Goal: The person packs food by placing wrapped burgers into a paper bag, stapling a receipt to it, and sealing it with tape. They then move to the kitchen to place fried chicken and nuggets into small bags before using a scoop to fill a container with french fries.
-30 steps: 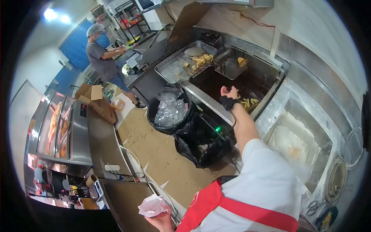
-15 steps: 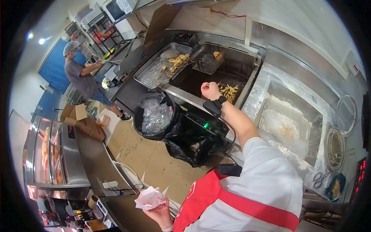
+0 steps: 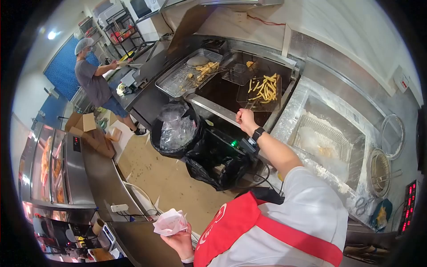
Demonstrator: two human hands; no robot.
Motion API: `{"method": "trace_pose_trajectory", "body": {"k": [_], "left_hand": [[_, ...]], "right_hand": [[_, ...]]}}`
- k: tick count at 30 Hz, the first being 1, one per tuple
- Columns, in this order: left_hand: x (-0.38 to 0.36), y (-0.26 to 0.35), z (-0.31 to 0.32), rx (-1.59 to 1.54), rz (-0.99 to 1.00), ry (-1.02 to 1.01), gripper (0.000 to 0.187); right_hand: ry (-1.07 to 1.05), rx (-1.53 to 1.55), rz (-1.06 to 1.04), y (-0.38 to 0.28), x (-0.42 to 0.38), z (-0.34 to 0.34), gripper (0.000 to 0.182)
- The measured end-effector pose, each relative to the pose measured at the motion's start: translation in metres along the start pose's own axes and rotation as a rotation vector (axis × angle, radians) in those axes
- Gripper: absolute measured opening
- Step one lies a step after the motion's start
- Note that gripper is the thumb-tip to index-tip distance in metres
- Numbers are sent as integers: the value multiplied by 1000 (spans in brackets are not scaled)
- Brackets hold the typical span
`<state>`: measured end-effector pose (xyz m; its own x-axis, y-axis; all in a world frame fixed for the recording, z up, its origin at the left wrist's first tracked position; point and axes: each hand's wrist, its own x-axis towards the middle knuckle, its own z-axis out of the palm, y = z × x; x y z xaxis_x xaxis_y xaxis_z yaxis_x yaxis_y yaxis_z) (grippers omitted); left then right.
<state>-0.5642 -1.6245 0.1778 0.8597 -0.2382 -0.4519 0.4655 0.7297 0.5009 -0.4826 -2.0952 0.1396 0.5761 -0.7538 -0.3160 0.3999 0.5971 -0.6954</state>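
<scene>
My right hand [image 3: 246, 119] is closed on the handle of a wire fry basket [image 3: 272, 107] at the fryer's front edge. French fries [image 3: 266, 89] lie heaped in that basket, which stands out above the dark oil of the fryer [image 3: 218, 93]. Low in the view, my left hand [image 3: 179, 242] holds a small white paper pouch [image 3: 171, 222] with pinkish print, its mouth facing up. A second wire basket [image 3: 235, 76] with a few golden pieces sits deeper in the fryer, toward the back.
A draining tray [image 3: 171, 82] with fried pieces adjoins the fryer. Bagged bins [image 3: 178, 129] stand before it. To the right lies a floury basin [image 3: 351, 151] with a wire basket inside. A co-worker [image 3: 91, 75] stands at the far-left counter. A glass warming cabinet [image 3: 53, 173] is at left.
The basket of fries has come up higher, and more of it shows. My right hand has moved down and slightly right in view. The left hand still holds the pouch.
</scene>
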Motion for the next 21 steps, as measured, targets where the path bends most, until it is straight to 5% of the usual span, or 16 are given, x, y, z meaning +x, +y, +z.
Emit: {"method": "trace_pose_trajectory", "body": {"k": [3, 11, 21], "left_hand": [[-3, -3, 2, 2, -1, 2, 51], [-12, -11, -6, -39, 32, 5, 50], [-13, -14, -10, -84, 30, 52, 51]], "right_hand": [[12, -152, -84, -3, -2, -1, 4], [-11, -434, -266, -10, -1, -24, 13], [-104, -389, -272, -9, -11, -35, 13]]}}
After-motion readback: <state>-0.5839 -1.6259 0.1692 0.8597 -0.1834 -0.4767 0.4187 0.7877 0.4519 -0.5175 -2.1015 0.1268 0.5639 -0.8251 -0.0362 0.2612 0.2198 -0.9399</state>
